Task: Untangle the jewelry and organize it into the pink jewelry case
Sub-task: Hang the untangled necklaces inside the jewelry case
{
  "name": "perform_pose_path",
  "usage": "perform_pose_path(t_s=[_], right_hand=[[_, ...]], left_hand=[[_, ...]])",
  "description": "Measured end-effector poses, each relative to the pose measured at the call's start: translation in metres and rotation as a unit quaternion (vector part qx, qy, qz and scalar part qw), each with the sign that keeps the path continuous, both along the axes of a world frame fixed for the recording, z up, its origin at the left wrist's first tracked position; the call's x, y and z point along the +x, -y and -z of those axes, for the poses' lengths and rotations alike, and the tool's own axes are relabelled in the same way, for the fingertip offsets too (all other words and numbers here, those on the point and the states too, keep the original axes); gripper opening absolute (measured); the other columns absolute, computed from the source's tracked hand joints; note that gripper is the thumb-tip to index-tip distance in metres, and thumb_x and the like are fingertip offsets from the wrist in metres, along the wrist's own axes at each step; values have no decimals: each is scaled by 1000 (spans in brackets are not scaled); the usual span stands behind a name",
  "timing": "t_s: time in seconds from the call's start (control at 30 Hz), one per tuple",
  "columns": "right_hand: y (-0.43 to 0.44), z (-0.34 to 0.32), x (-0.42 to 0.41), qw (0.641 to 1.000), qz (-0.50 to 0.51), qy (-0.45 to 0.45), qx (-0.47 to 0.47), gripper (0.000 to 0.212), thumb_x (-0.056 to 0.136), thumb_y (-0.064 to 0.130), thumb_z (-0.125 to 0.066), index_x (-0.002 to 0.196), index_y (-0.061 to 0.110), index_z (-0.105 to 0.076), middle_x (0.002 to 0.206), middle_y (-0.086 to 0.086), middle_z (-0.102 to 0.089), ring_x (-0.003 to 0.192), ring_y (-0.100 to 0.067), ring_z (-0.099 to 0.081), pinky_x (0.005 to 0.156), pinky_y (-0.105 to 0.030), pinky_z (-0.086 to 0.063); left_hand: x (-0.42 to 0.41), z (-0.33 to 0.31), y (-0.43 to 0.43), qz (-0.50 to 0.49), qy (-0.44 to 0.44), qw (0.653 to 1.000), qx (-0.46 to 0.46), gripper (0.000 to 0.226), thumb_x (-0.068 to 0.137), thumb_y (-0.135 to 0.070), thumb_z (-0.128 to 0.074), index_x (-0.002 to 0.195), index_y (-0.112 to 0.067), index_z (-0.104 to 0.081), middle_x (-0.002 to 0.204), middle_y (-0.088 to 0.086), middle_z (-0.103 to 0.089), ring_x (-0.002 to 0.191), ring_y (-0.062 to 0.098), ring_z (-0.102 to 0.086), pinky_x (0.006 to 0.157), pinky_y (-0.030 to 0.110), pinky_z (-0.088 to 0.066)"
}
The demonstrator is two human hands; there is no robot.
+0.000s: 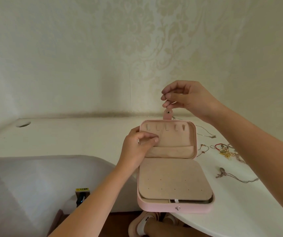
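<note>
White table (240,202), pink case (154,208), left hand (137,147), right hand (188,98), perhaps thin chain (161,135).

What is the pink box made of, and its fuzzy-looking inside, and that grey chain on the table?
Pink jewelry case shell: looks like smooth faux leather, with a soft matte sheen; could be plastic. Beige inner lining: looks like velvety fabric, dull and fuzzy, no shine. Grey chain necklace on the white table: looks like metal, silvery with small glints.

head view, forward-down, close over table (240,211)
</note>
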State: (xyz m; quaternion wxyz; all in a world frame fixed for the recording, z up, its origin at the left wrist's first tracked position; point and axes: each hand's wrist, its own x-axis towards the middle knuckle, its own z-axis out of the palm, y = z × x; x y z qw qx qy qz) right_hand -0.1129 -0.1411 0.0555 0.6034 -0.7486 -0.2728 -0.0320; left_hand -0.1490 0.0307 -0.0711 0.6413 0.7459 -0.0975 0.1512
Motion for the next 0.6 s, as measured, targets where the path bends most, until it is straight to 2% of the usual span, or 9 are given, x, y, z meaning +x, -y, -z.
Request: perform_pose_path(t_s=[0.1, 0.2, 0.27, 0.33, 0.43, 0.6], right_hand=[[0, -4, 1, 1000, -4, -2, 20, 13, 89, -6, -58, 92, 5, -65, 82, -8, -69, 71, -18, -69, 70, -24, -56], [-7, -10, 1, 999, -18, -1, 46, 14, 89, -7, -57, 92, 4, -64, 80, -7, -70, 71, -17, -70, 69, -23, -56], [-11, -17, 3, 998, -22, 2, 63, 14, 90, -7, -56, 91, 4, -64, 80, -7, -70, 71, -17, -70, 69, -23, -56], [-14, -25, 4, 997, -18, 9, 68, 14, 90, -8, -56, 91, 4, -64, 81, -8, -70, 71, -17, -70, 68, -23, -56], [-13, -32, 8, 997, -3, 19, 74, 15, 90, -8, -56, 91, 4, -64, 81, -8, -69, 71, -17, -69, 69, -23, -55], [-3, -34, 14, 996, 27, 22, 84, 15, 90, -7, -57, 91, 6, -64, 82, -8, -68, 71, -17, -69, 70, -23, -55]], left_hand=[[0, 1, 1, 10, -5, 1000, 27, 27, 74, -26, -80, 97, -34, -70, 120, -9, -51, 111, -4, -50, 100, 19, -38], [-3, 1, 5, 7, -6, 998, 66, 28, 72, -33, -80, 98, -38, -70, 122, -11, -47, 112, -4, -45, 97, 11, -34], [-3, 0, 7, -8, -1, 998, 62, 16, 75, -27, -79, 85, -36, -72, 118, -11, -49, 107, -7, -46, 90, 4, -33], [-3, 0, 8, -20, -1, 999, 42, 14, 76, -21, -78, 76, -33, -72, 113, -10, -54, 104, -5, -50, 84, 0, -35], [-2, -1, 5, -5, 1, 1000, -2, 11, 77, -16, -77, 77, -26, -75, 107, -11, -62, 100, 0, -58, 80, 4, -41], [-3, 1, -3, 31, -3, 998, -49, 11, 82, -7, -72, 88, -14, -78, 109, -9, -69, 99, 6, -65, 77, 10, -47]])
